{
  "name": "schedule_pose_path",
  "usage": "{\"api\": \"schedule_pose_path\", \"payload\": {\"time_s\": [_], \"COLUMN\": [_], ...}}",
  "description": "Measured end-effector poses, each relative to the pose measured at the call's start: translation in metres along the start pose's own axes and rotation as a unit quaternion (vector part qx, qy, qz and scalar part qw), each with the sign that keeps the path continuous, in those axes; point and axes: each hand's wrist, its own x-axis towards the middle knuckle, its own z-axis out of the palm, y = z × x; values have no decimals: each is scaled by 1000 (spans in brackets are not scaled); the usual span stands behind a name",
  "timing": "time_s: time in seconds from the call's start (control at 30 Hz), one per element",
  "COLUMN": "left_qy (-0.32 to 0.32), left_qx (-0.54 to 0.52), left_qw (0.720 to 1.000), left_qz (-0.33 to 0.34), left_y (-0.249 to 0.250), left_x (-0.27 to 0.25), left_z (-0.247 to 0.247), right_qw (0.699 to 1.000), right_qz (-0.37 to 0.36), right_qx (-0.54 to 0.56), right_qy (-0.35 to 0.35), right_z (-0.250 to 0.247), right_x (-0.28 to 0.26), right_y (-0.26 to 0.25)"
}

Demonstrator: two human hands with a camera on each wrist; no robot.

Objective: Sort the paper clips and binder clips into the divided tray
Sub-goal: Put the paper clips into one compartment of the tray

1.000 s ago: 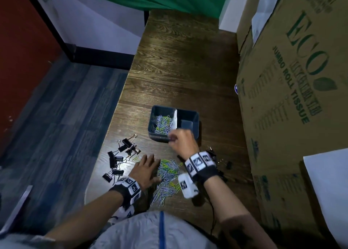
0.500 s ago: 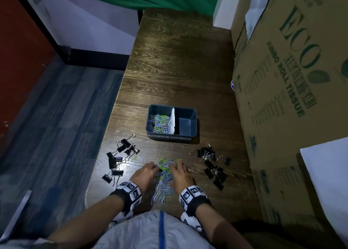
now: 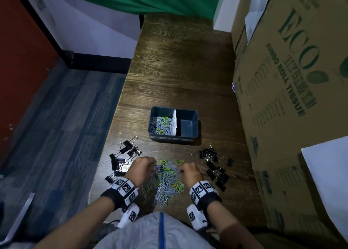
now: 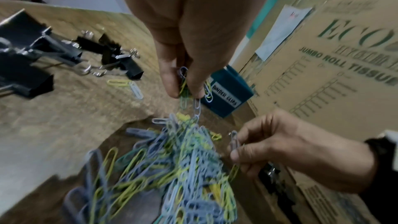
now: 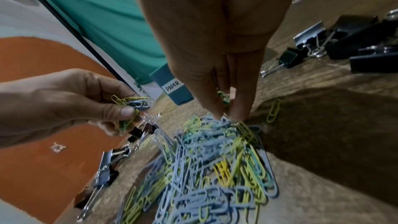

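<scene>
Both hands, left [image 3: 141, 168] and right [image 3: 189, 171], pinch paper clips [image 3: 167, 181] from the pile near the table's front edge; tangled strays may drop.

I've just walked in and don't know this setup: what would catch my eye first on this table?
Probably the heap of coloured paper clips at the near edge of the table, with the left hand and right hand each pinching clips from it. Black binder clips lie in clusters on either side. Beyond sits a divided tray, its left half holding paper clips, its right half bare.
</scene>
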Motion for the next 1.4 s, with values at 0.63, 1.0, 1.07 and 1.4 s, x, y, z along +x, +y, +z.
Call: {"api": "schedule_pose_path", "payload": {"time_s": [0.63, 1.0, 1.07, 1.4], "left_qy": [141, -68, -117, -152], "left_qx": [-77, 134, 160, 269], "left_qw": [987, 980, 967, 951], "left_qz": [5, -127, -159, -34], "left_y": [80, -3, -11, -6], "left_x": [89, 29, 17, -15], "left_z": [-104, -16, -5, 40], "right_qw": [987, 964, 961, 993], "right_qz": [-142, -201, -212, -81], "right_qx": [34, 12, 15, -54], "right_qy": [61, 171, 180, -67], "right_z": [-104, -158, -146, -16], "right_x": [-9, 42, 39, 15], "right_y": [-50, -105, -95, -8]}}
